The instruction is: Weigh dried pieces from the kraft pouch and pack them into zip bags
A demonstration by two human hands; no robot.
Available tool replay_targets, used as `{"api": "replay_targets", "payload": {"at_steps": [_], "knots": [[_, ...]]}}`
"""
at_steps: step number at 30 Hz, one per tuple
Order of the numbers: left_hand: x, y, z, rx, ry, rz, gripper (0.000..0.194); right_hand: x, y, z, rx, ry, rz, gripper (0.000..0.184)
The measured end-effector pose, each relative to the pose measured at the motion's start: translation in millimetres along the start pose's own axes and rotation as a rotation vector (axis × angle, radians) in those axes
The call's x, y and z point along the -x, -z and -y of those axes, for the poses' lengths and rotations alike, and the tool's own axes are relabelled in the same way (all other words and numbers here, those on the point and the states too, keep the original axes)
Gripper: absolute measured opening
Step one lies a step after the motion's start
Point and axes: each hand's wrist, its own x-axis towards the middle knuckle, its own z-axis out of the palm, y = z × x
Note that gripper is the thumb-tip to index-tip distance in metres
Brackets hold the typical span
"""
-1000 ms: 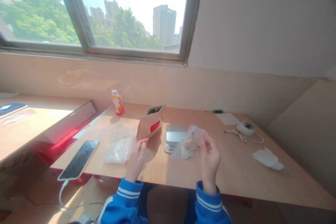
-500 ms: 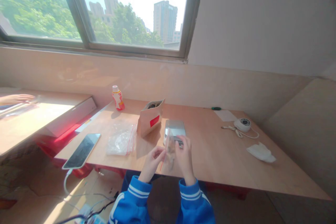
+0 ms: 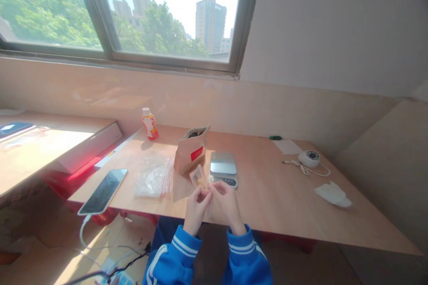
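My left hand (image 3: 196, 209) and my right hand (image 3: 227, 205) meet above the near edge of the wooden table (image 3: 284, 205). Both pinch the near end of a small clear zip bag (image 3: 199, 179) with pale bits inside; the bag tilts up and away from me. Just beyond it stand a small steel kitchen scale (image 3: 223, 168) and an open brown paper pouch (image 3: 191, 154) with a red label. A pile of empty clear zip bags (image 3: 154, 177) lies to the left of the pouch.
A phone (image 3: 103, 191) on a cable lies at the table's left corner. A small drink bottle (image 3: 149, 124) stands at the back. At the right lie a round white device (image 3: 309, 158) with a cord, a white cloth (image 3: 332, 193) and a paper slip (image 3: 287, 146). Another desk (image 3: 40, 147) adjoins on the left.
The right hand brought the bag from the right to the middle, the left hand joined it, and both now pinch its near end. Another person's hand appeared briefly on the left desk and is gone.
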Motion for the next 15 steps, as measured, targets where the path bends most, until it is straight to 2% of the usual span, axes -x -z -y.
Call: {"api": "replay_targets", "payload": {"at_steps": [4, 7, 9, 11, 15], "knots": [[-1.4, -1.7, -4.2, 0.034, 0.014, -0.018, 0.035, -0.5, 1.1, -7.4, 0.012, 0.007, -0.178, 0.032], [-2.6, 3.7, -7.7, 0.048, 0.013, -0.093, 0.034, -4.8, 12.4, -14.2, -0.038, 0.015, -0.383, 0.034], [-3.6, 10.5, -7.9, 0.038, 0.013, -0.118, 0.033, -7.1, 23.2, -13.5, -0.127, -0.001, -0.468, 0.037], [-5.2, 17.4, -5.2, 0.036, 0.017, -0.097, 0.032, -7.5, 31.9, -7.8, -0.189, -0.012, -0.460, 0.038], [-9.3, 22.9, 6.3, 0.191, -0.022, -0.056, 0.032, -4.0, 34.9, 9.4, -0.189, 0.018, -0.319, 0.036]]}}
